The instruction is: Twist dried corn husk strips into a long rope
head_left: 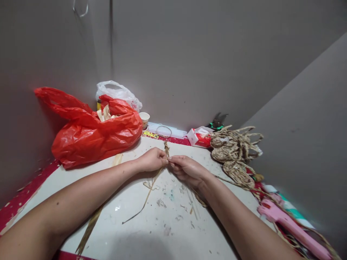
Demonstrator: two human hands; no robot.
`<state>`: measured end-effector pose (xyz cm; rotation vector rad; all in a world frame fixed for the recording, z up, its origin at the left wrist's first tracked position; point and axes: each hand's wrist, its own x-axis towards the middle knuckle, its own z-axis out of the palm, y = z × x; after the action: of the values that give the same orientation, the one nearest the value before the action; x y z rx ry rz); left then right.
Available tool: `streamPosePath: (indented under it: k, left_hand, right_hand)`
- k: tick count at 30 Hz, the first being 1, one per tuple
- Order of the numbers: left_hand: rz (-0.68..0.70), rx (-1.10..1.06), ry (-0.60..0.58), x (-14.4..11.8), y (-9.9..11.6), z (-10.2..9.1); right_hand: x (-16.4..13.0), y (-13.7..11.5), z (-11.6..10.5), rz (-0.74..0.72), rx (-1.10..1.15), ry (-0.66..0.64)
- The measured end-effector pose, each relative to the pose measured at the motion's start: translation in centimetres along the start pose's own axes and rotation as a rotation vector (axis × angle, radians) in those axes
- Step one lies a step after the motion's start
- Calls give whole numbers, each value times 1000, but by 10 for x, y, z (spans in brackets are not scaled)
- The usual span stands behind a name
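My left hand point(152, 159) and my right hand point(186, 169) meet over the middle of a white, stained board point(162, 224). Both pinch a thin braid of dried straw point(166, 147) that stands up between the fingertips. Loose straw strips point(148, 196) trail from the braid down onto the board toward me.
A red plastic bag point(94, 133) with husk strips lies at the left, a white bag point(119, 92) and paper cup point(144, 118) behind it. Woven straw pieces point(234, 151), a red-white box point(199, 137) and pliers point(218, 122) sit at the right; a pink glue gun point(287, 222) lies near right.
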<state>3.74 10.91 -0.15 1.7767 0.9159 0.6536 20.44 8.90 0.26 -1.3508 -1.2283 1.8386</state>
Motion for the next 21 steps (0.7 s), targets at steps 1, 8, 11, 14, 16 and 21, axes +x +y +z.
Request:
streamPosePath:
  k: [1,8,11,14,16,21]
  left_hand:
    - [-11,12,-8,0,0,-1]
    - [-171,100,-46,1,4,-13]
    - [-110,249,11,-2,11,-6]
    - [-54,530,95,-12,18,10]
    - [-6,728,96,-18,21,21]
    - [76,828,18,-29,19,36]
  right_hand:
    - [0,0,2,-8,19,11]
    - [-1,1,13,-64,-136,217]
    - [-1,2,17,-66,-116,245]
    - [-1,3,20,-45,11,216]
    - [-1,6,21,-24,87,208]
    - [1,10,20,-5,194,177]
